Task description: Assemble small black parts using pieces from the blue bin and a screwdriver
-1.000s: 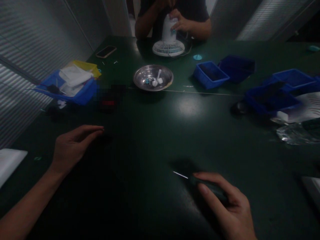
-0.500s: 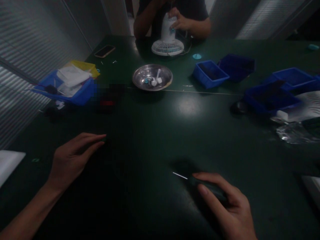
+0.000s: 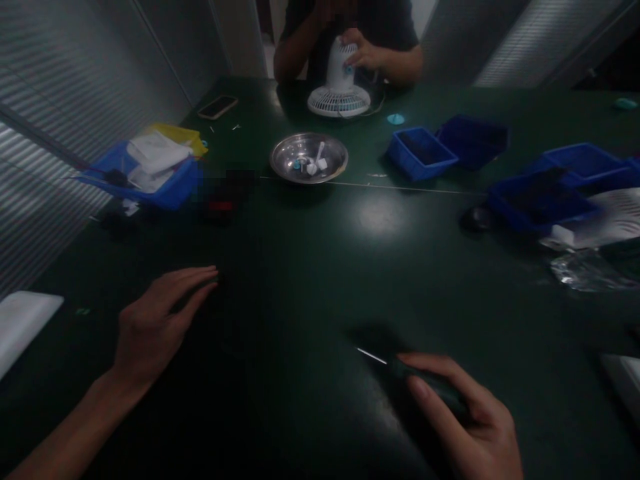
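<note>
My right hand [image 3: 467, 410] is wrapped round the dark handle of a screwdriver [image 3: 373, 356], whose thin bright shaft points left, above the green table. At the left, my left hand [image 3: 160, 313] has its thumb and fingers drawn together in a pinch. Whatever may be between those fingertips is too dark to make out. Beyond the left hand lies a dark object with a red patch [image 3: 221, 206], partly blurred out. A small green piece [image 3: 83, 311] rests on the table left of that hand.
A metal bowl [image 3: 280, 160] holds small white and blue parts. Blue bins [image 3: 423, 167] stand to the right, near a white slatted part [image 3: 617, 213] and crumpled clear plastic [image 3: 575, 272]. A full blue bin [image 3: 170, 193] is at the left. Opposite, a person handles a white fan [image 3: 341, 73].
The whole view has shifted slightly, so things appear a little further right. Both hands keep the same grip and nearly the same place.
</note>
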Action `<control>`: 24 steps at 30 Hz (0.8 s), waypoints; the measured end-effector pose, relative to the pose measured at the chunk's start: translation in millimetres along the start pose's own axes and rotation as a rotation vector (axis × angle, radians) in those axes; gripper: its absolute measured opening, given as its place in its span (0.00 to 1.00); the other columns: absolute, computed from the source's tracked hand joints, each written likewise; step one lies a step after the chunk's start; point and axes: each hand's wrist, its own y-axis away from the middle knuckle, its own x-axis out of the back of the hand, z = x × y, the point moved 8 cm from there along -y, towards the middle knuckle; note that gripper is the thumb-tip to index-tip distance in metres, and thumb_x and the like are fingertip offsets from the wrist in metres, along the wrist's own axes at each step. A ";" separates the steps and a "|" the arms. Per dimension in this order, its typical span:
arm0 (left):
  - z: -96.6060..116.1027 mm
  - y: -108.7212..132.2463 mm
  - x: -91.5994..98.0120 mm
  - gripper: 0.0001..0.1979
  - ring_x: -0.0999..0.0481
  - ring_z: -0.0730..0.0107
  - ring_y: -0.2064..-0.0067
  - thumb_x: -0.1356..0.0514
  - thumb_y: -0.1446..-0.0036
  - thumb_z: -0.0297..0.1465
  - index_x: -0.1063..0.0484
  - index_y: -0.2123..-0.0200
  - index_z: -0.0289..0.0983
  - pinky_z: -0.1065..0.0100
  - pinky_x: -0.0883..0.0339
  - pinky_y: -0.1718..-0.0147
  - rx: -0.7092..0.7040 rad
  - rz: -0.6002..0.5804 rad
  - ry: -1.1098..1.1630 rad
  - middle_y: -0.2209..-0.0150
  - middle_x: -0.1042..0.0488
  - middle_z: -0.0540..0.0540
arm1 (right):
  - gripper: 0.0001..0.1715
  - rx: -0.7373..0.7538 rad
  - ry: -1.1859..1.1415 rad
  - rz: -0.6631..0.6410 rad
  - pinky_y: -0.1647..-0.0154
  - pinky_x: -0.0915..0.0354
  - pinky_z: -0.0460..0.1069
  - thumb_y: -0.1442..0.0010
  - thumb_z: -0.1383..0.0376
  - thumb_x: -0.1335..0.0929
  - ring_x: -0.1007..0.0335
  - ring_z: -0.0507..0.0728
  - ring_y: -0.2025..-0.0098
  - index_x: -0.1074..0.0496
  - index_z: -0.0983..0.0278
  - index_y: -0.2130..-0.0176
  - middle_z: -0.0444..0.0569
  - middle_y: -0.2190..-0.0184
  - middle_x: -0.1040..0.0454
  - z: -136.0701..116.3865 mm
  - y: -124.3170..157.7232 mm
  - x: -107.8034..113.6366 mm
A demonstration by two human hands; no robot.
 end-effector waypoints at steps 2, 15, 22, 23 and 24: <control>-3.5 1.3 -2.9 0.15 0.18 0.56 0.45 0.39 0.27 0.41 0.22 0.44 0.42 0.51 0.26 0.40 0.022 -0.019 0.032 0.44 0.19 0.45 | 0.15 -0.011 0.014 0.025 0.68 0.22 0.43 0.33 0.50 0.28 0.14 0.58 0.65 0.15 0.55 0.58 0.47 0.63 0.13 5.3 5.3 5.7; 147.2 22.1 -61.9 0.15 0.21 0.62 0.43 0.37 0.30 0.24 0.21 0.43 0.41 0.59 0.25 0.43 -0.360 -0.346 0.646 0.47 0.18 0.45 | 0.11 0.060 -0.047 0.041 0.68 0.23 0.43 0.33 0.54 0.28 0.14 0.58 0.63 0.15 0.55 0.59 0.44 0.63 0.13 -16.4 8.0 2.8; 136.8 16.6 -61.4 0.12 0.22 0.63 0.49 0.34 0.32 0.25 0.18 0.48 0.44 0.60 0.29 0.50 -0.212 -0.403 0.645 0.51 0.17 0.48 | 0.09 0.046 -0.085 -0.021 0.67 0.23 0.42 0.32 0.56 0.28 0.14 0.57 0.59 0.16 0.55 0.56 0.44 0.59 0.13 -12.1 9.9 -2.9; 136.0 16.0 -61.9 0.12 0.23 0.63 0.50 0.34 0.32 0.26 0.18 0.49 0.45 0.60 0.30 0.51 -0.205 -0.418 0.637 0.51 0.17 0.49 | 0.09 0.045 -0.086 -0.024 0.67 0.23 0.42 0.32 0.57 0.28 0.14 0.57 0.59 0.16 0.55 0.56 0.44 0.59 0.13 -12.0 9.8 -2.9; 135.9 15.8 -62.7 0.12 0.23 0.62 0.50 0.33 0.32 0.26 0.18 0.49 0.45 0.60 0.31 0.51 -0.202 -0.431 0.626 0.51 0.17 0.49 | 0.09 0.046 -0.089 -0.024 0.67 0.23 0.43 0.33 0.56 0.27 0.14 0.57 0.60 0.16 0.55 0.56 0.44 0.60 0.13 -12.4 9.5 -2.6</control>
